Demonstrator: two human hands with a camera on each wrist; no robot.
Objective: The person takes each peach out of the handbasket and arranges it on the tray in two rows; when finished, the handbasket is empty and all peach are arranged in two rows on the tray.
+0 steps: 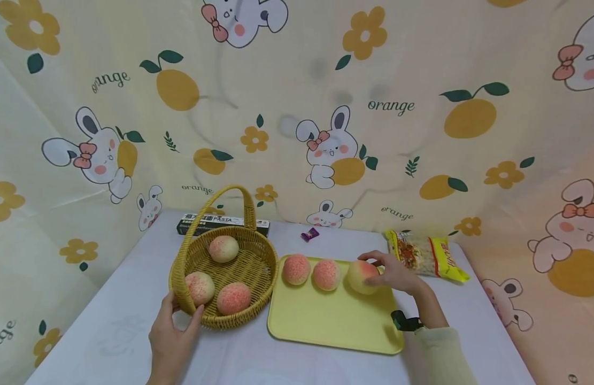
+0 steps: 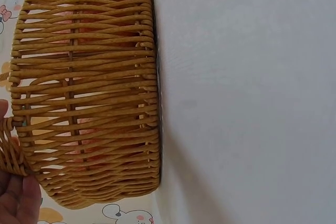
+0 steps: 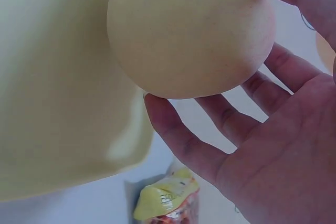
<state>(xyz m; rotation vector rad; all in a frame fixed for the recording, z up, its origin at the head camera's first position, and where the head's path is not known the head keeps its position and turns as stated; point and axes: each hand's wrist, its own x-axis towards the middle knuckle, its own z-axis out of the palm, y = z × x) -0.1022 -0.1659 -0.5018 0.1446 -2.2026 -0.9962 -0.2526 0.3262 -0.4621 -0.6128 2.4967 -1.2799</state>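
A wicker basket [image 1: 229, 320] with a handle stands on the left of the table and holds three pink peaches [image 1: 223, 248]. My left hand [image 1: 176, 326] grips its near rim, thumb on the inside; in the left wrist view, fingers [image 2: 18, 203] touch the woven basket wall [image 2: 84, 93]. To the right lies a yellow tray [image 1: 325, 321] with two peaches [image 1: 296, 269] side by side. My right hand [image 1: 398, 275] holds a third peach [image 1: 361, 275] at the tray's far right. In the right wrist view, the fingers [image 3: 262, 145] curl under this peach [image 3: 189, 30], above the tray [image 3: 52, 77].
A black pasta box [image 1: 222, 222] lies behind the basket. A small purple wrapper [image 1: 309, 233] sits behind the tray. A yellow noodle packet [image 1: 426, 256] lies at the far right [image 3: 168, 198]. Printed cloth walls enclose the white table [image 2: 247, 98].
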